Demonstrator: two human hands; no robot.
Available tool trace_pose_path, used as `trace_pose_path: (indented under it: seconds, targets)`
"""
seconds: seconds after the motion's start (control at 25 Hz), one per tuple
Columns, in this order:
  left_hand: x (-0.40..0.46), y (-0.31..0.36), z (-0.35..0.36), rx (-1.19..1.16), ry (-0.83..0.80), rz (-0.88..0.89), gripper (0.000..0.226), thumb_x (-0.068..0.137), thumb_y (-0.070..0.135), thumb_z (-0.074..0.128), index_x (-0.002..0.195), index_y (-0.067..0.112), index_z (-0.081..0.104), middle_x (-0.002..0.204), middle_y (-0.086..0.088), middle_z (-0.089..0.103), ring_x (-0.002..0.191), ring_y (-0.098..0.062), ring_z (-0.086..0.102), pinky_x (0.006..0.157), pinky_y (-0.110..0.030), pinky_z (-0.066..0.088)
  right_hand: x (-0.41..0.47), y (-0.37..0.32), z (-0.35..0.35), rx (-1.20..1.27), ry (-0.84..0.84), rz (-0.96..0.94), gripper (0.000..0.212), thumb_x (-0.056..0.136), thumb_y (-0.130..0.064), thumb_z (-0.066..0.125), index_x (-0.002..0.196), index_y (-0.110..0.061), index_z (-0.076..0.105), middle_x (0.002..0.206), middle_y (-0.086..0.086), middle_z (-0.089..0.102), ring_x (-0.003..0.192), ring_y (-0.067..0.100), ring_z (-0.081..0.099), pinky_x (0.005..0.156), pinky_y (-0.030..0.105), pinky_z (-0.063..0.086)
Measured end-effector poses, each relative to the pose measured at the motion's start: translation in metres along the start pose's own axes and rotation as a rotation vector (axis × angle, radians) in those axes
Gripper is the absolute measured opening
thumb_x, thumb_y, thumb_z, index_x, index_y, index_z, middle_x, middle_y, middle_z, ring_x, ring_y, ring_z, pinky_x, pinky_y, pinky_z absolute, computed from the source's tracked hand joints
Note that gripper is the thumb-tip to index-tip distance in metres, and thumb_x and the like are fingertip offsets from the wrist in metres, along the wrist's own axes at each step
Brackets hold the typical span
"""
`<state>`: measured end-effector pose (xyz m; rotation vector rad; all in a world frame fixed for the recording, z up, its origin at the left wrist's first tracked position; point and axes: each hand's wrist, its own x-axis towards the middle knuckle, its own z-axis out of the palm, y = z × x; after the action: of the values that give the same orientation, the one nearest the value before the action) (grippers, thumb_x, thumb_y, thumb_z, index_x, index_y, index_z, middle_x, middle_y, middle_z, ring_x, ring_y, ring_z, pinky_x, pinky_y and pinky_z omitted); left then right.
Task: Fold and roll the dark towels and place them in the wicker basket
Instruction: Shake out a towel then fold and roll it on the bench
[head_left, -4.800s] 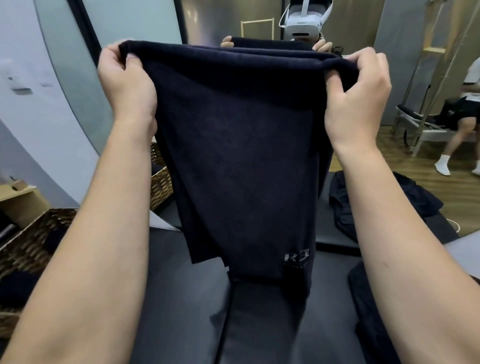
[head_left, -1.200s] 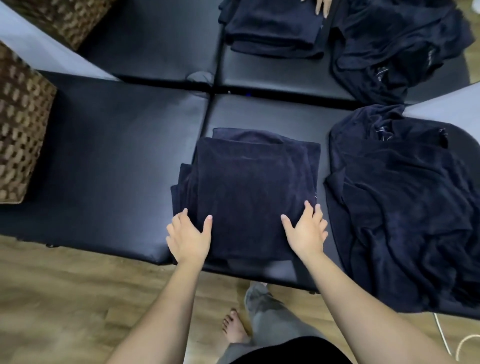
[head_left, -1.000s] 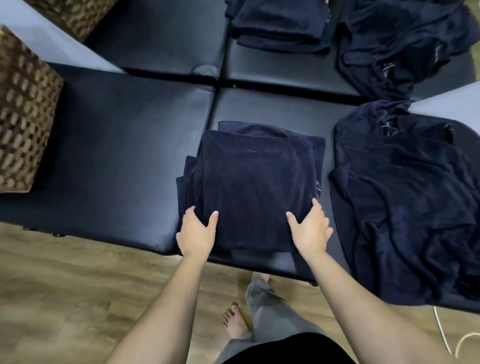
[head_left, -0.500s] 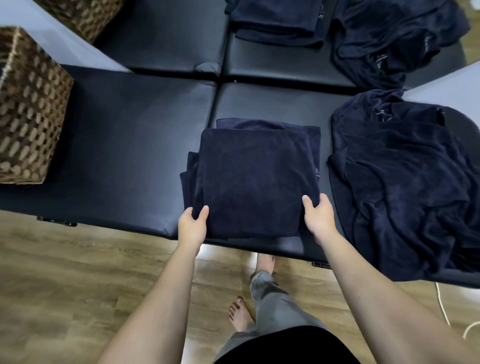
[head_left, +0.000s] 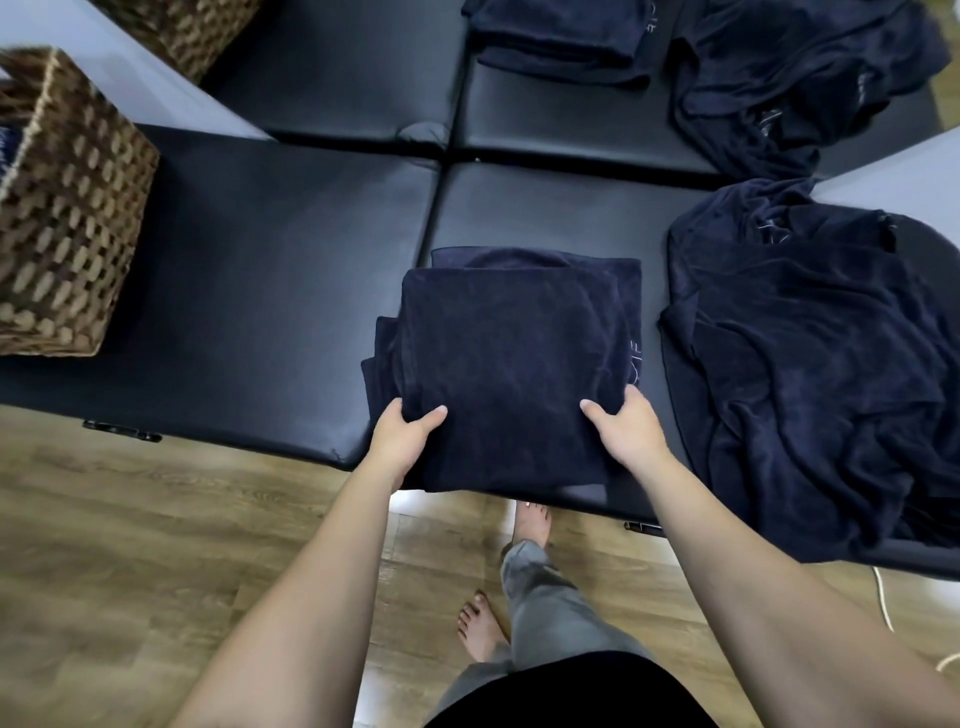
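A folded dark navy towel (head_left: 509, 358) lies on the black padded bench (head_left: 270, 291) at its near edge. My left hand (head_left: 402, 434) grips the towel's near left corner, thumb on top and fingers underneath. My right hand (head_left: 626, 428) holds the near right corner the same way. The near edge of the towel is lifted slightly and hangs past the bench edge. A wicker basket (head_left: 67, 218) stands on the bench at the far left, well apart from both hands.
A heap of unfolded dark towels (head_left: 810, 364) lies to the right of the folded one. A folded stack (head_left: 566, 36) and another loose heap (head_left: 795, 78) lie on the far bench. A second wicker basket (head_left: 187, 26) sits top left. Wooden floor and my bare feet are below.
The towel went from held up in the air to lying folded on the bench. My hands slid from flat on its top to its near corners and took hold there.
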<state>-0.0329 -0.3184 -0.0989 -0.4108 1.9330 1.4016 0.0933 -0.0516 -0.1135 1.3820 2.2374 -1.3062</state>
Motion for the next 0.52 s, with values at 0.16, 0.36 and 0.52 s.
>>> trace_pose_path:
  seconds: [0.16,0.36,0.52]
  targets:
    - [0.004,0.003,0.0,0.051,-0.059,-0.159,0.043,0.087,0.035,0.08,0.121,0.017,0.061,0.119,-0.001,0.07,0.106,-0.024,0.067,0.098,-0.047,0.055,0.005,0.003,0.0,0.175,-0.133,0.09,0.043,0.087,-0.04,0.075,0.124,-0.019,0.066,0.12,-0.001,0.071,0.109,0.025,0.067,0.1,0.044,0.053]
    - [-0.001,-0.008,-0.013,0.176,-0.004,-0.095,0.035,0.094,0.027,0.073,0.123,0.009,0.065,0.111,0.001,0.068,0.103,-0.022,0.064,0.088,-0.034,0.051,0.012,0.016,-0.01,0.098,-0.074,0.07,0.025,0.092,-0.041,0.069,0.107,-0.02,0.07,0.108,0.002,0.073,0.101,0.029,0.069,0.094,0.046,0.056]
    - [-0.008,-0.023,-0.008,0.259,0.151,-0.01,0.035,0.096,0.033,0.068,0.124,0.012,0.064,0.119,-0.002,0.068,0.113,-0.025,0.063,0.088,-0.033,0.046,-0.006,0.025,-0.009,0.004,0.076,0.013,0.041,0.093,-0.041,0.068,0.123,-0.016,0.053,0.122,0.004,0.063,0.115,0.033,0.061,0.1,0.05,0.047]
